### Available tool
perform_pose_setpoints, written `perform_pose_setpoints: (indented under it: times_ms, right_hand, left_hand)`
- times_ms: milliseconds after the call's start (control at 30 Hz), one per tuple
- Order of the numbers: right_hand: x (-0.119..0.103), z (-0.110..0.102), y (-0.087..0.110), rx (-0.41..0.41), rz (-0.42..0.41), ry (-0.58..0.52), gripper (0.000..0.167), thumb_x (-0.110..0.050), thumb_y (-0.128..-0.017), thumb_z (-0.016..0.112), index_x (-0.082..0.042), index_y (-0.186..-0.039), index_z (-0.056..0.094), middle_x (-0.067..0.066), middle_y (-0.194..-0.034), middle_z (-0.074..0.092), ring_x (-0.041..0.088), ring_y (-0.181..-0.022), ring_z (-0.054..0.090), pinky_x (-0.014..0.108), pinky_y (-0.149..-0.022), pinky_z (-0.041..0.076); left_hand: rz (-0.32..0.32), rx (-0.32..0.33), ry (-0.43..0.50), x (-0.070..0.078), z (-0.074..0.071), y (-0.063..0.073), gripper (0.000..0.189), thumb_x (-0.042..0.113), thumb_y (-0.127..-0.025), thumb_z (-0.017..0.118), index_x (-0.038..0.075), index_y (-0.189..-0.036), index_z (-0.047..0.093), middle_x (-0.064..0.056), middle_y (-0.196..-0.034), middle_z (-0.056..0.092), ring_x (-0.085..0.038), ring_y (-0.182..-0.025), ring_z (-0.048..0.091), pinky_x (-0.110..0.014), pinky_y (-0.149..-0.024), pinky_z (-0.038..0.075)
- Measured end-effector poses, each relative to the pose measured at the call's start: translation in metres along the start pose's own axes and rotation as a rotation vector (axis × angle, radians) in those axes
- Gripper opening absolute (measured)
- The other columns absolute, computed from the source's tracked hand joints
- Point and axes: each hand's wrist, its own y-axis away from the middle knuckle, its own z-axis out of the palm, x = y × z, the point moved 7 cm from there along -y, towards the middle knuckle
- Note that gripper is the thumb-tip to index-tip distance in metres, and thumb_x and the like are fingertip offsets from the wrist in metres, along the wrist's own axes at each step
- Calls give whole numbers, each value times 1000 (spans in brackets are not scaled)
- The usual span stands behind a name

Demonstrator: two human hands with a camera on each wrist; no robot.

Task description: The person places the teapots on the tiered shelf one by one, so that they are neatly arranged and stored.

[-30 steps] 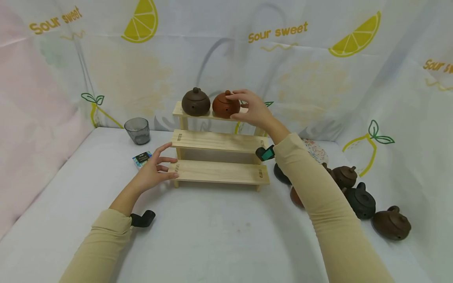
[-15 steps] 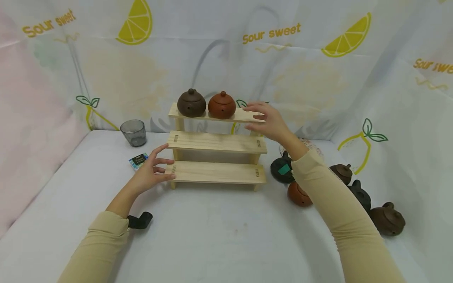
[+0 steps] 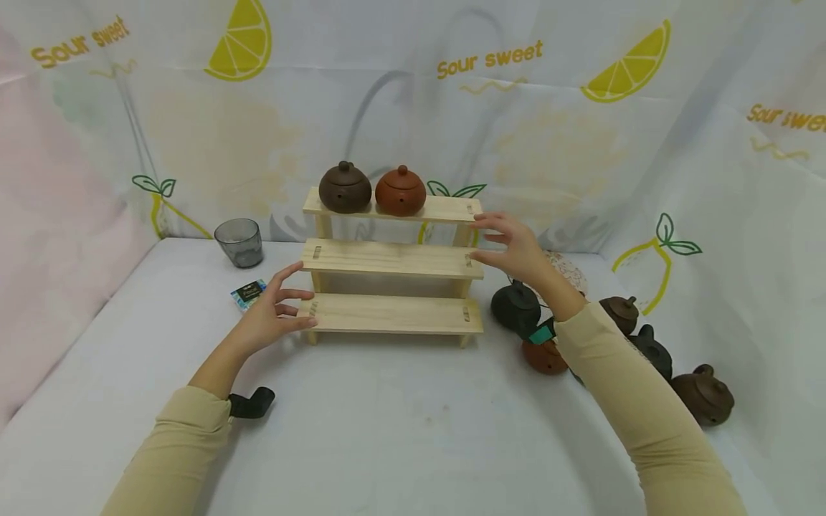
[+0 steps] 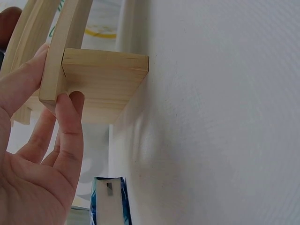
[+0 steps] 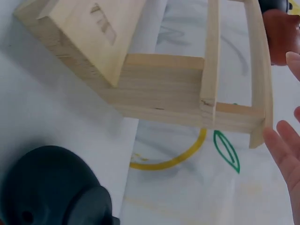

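Observation:
A three-tier wooden shelf stand stands on the white table. On its top tier sit a dark brown teapot and, to its right, a reddish-brown teapot. My left hand holds the left end of the bottom board; in the left wrist view, its thumb and fingers pinch the board's edge. Beside the stand's right end is my right hand, fingers spread and holding nothing. Its fingertips lie close to the top and middle boards; whether they touch the wood I cannot tell.
At right are several more teapots, including a black one, a reddish one and a brown one. A grey glass cup and a small blue packet lie left of the stand. A lemon-print cloth hangs behind.
My right hand has left the reddish-brown teapot and moved right and down to the stand's right end. The left hand stays at the bottom board. The head view has shifted slightly.

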Motion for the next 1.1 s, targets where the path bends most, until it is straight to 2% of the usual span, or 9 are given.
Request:
perform_pose_setpoints:
  times_ms: [133, 200, 367, 433, 567, 667, 800, 900, 1100]
  right_hand:
    - [-15, -3, 14, -1, -14, -3, 42, 14, -75, 69, 17, -114, 54, 32, -124, 45, 43, -113, 45, 51, -90, 40]
    - [-8, -4, 19, 3, -16, -11, 42, 15, -75, 69, 18, -114, 54, 32, -124, 45, 43, -112, 46, 51, -90, 40]
    - [22, -8, 34, 21, 12, -9, 44, 9, -75, 72, 10, -117, 57, 23, -127, 47, 35, -114, 47, 44, -92, 41]
    - [27, -10, 40, 29, 20, -5, 44, 7, -76, 72, 7, -117, 58, 20, -127, 48, 32, -115, 48, 39, -92, 42]
    - [32, -13, 54, 46, 25, -12, 42, 6, -76, 72, 7, -117, 59, 19, -126, 49, 30, -113, 49, 30, -90, 43]
    - [35, -15, 64, 51, 40, -13, 42, 6, -77, 72, 7, -117, 58, 19, -126, 48, 28, -113, 49, 28, -90, 43]
    - [39, -18, 77, 59, 59, -3, 43, 7, -76, 72, 8, -117, 58, 21, -125, 48, 21, -113, 48, 37, -91, 42]
    - [42, -21, 86, 74, 64, -5, 44, 9, -75, 72, 10, -117, 57, 22, -125, 49, 14, -112, 49, 38, -90, 42]
    - [43, -24, 105, 96, 76, -15, 43, 15, -74, 70, 10, -116, 58, 23, -125, 48, 0, -111, 46, 24, -89, 43]
  left_hand:
    - [-1, 0, -8, -3, 0, -2, 98, 12, -79, 76, 30, -149, 9, -22, -128, 50, -30, -91, 56, -31, -72, 47]
    - [2, 0, -13, -3, 0, -2, 98, 13, -79, 76, 29, -149, 9, -21, -127, 51, -31, -91, 56, -31, -73, 47]
    - [1, 3, -17, -4, -1, -2, 98, 12, -79, 76, 28, -149, 10, -22, -127, 51, -31, -90, 57, -31, -72, 47]
    - [2, 3, -23, -4, 0, -2, 98, 13, -79, 76, 28, -149, 10, -22, -127, 51, -31, -90, 57, -31, -72, 47]
    - [11, 3, -27, -4, 0, -2, 98, 12, -79, 76, 28, -149, 10, -22, -127, 51, -31, -91, 57, -31, -72, 47]
    - [17, 6, -25, -3, 0, -2, 98, 11, -78, 76, 28, -149, 10, -22, -127, 51, -31, -90, 57, -29, -72, 47]
    - [30, 9, -20, -1, 0, -1, 98, 10, -79, 76, 27, -149, 10, -23, -126, 51, -30, -89, 57, -28, -71, 47]
    - [30, 4, -7, 0, 0, 0, 98, 8, -79, 75, 26, -150, 9, -24, -127, 51, -31, -90, 57, -28, -71, 48]
    - [34, 3, -4, 3, -1, 1, 98, 7, -80, 74, 26, -150, 8, -25, -127, 50, -32, -91, 55, -26, -72, 47]
